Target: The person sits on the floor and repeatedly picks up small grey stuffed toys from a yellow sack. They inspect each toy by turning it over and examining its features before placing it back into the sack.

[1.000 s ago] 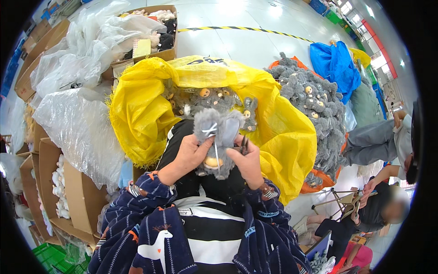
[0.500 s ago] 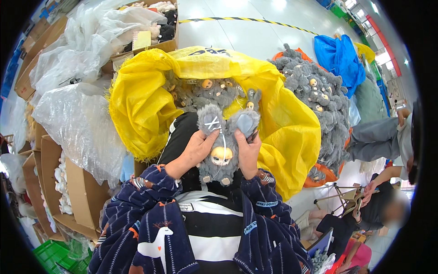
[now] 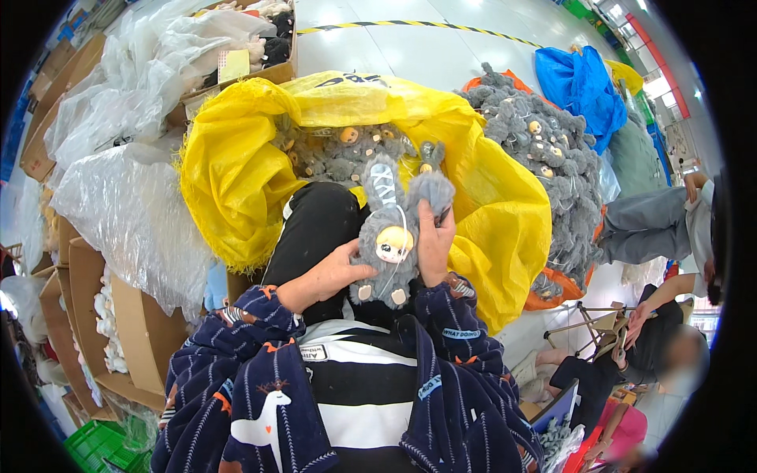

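As the half-curled left hand [image 3: 335, 273] holds a fluffy doll [image 3: 392, 245], the right hand [image 3: 434, 248] apparently pinches its ear [image 3: 430, 188].

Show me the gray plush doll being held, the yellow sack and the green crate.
Gray plush doll [image 3: 394, 243]: head view, on its face.
Yellow sack [image 3: 506, 229]: head view, on its right-hand wall.
Green crate [image 3: 101, 443]: head view, on its visible plastic frame.

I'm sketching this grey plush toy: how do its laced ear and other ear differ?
The laced ear bears white crossed lacing; the other ear shows none.
The laced ear extends long; the other ear looks bent.
The right hand holds the other ear; the laced ear is free.
Both are grey and fluffy.
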The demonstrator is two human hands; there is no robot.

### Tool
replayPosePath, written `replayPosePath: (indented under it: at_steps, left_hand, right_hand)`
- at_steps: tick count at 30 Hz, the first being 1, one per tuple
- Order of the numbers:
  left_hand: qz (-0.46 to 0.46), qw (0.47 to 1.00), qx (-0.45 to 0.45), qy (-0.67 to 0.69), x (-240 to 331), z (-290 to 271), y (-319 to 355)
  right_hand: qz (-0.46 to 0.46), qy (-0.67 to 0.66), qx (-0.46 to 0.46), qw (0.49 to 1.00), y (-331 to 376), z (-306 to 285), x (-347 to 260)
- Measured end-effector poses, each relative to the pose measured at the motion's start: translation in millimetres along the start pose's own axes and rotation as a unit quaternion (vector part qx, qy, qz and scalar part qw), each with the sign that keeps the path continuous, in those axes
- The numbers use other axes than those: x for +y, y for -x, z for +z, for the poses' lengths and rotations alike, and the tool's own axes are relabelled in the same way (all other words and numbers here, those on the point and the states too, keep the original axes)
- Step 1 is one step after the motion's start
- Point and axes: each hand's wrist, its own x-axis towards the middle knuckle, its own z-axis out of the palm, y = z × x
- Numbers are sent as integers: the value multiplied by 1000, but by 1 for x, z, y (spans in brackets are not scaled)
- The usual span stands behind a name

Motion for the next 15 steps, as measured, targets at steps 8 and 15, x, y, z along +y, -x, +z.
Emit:
replayPosePath:
  at_steps: [8, 15]
  left_hand:
    - [41, 983, 22, 175, 20, -1, -11]
    - [111, 988, 108, 27, 4, 4, -21]
  right_hand:
    - [-106, 326, -251, 906, 33, -39, -61]
    - [108, 144, -90, 979, 46, -22, -7]
